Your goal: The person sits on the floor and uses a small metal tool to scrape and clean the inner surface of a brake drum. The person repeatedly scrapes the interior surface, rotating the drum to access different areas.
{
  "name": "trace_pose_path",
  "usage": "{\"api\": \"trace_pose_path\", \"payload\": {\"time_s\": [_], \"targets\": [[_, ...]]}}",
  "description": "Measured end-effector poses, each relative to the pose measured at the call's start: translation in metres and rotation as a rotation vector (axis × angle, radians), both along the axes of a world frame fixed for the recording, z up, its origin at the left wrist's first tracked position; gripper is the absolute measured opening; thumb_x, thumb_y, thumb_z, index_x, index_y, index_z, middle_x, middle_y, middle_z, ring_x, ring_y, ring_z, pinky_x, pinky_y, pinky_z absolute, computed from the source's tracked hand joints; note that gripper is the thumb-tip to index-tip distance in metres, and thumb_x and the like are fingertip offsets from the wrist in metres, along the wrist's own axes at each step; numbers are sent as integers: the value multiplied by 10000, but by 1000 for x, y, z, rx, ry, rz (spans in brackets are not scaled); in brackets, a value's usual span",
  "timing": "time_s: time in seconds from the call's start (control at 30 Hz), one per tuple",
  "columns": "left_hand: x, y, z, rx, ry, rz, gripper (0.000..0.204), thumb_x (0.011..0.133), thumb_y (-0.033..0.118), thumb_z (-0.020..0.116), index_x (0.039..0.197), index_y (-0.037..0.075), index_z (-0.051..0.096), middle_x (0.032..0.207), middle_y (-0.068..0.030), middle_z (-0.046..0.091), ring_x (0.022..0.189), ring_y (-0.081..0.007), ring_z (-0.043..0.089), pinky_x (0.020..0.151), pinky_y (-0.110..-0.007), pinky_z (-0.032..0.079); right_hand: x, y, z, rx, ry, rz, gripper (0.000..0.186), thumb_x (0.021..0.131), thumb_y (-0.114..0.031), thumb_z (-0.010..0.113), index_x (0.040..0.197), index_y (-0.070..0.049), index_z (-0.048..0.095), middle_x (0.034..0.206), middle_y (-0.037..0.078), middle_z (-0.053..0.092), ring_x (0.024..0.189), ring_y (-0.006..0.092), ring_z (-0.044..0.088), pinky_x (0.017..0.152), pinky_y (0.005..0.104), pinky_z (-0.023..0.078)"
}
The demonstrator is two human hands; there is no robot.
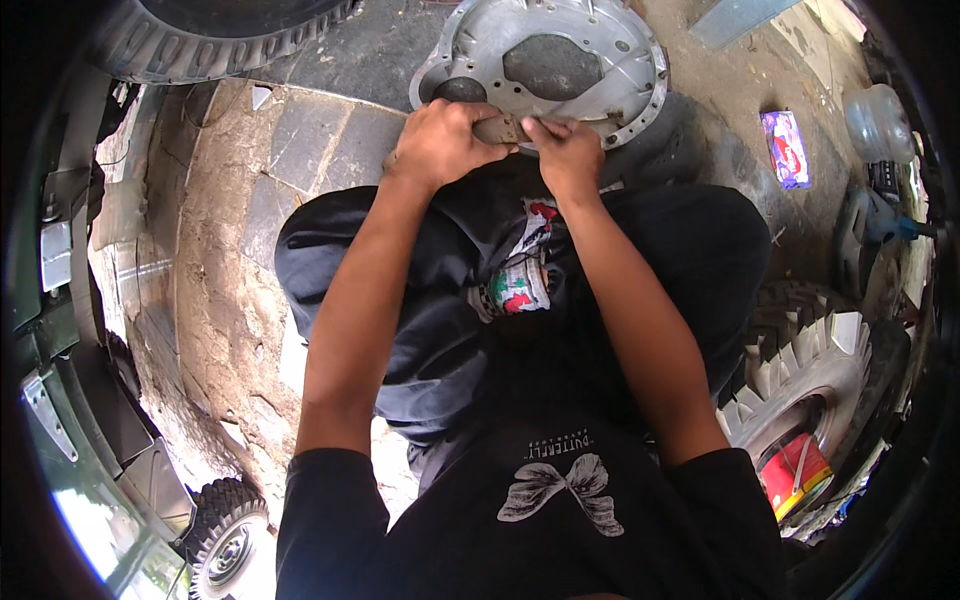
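A flat grey-brown piece [502, 129], too small to identify, spans between my hands at the near edge of a round silver metal housing [485, 40] with a large central opening and holes round its rim. My left hand [445, 145] has its fingers closed on the piece's left end. My right hand [568, 158] pinches it farther right, thumb on top. Whether the piece touches the housing I cannot tell. My crossed legs in black trousers [680, 250] are just below.
A large tyre [200, 55] lies at upper left, another [780, 375] with a red-yellow can [795, 465] at lower right. A purple packet [785, 150], clear jug [878, 125] and blue container [885, 220] are at right. Green vehicle parts [70, 450] line the left, above a small wheel [230, 550].
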State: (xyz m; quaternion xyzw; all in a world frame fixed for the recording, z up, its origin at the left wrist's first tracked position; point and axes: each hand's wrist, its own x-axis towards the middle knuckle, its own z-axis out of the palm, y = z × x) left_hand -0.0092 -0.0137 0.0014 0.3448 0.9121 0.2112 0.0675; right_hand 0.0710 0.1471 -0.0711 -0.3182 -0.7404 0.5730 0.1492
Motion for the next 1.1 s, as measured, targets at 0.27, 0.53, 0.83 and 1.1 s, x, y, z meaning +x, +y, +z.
{"api": "trace_pose_path", "payload": {"time_s": [0.27, 0.53, 0.83, 1.1], "targets": [[-4, 3, 0, -13, -17, 28, 522, 726, 444, 867, 1157, 156, 811, 1014, -195, 782, 986, -384, 750, 935, -478, 598, -4, 1, -10, 6, 84, -35, 337, 860, -290, 884, 974, 9, 776, 952, 145, 813, 883, 272, 781, 833, 386, 573], [-2, 4, -5, -32, -29, 27, 552, 717, 449, 859, 1188, 166, 808, 1060, -188, 781, 1020, -381, 746, 965, -474, 587, -4, 3, -18, 18, 57, -58, 371, 848, -320, 895, 953, 15, 774, 928, 140, 809, 884, 291, 776, 840, 391, 575], [0, -1, -5, -65, -25, 42, 563, 721, 456, 860, 1205, 173, 803, 1067, -189, 781, 1031, -380, 745, 961, -472, 590, 7, -5, -11, 30, 32, -73, 386, 794, -341, 926, 925, -6, 785, 907, 131, 802, 855, 280, 764, 826, 400, 566], [2, 1, -7, -36, 35, 21, 562, 719, 510, 867, 1183, 198, 809, 1051, -157, 789, 1009, -366, 751, 942, -466, 597, 5, 1, -6, 71, -14, -86, 382, 800, -340, 916, 958, -16, 789, 914, 121, 806, 891, 315, 768, 836, 422, 573]]}}
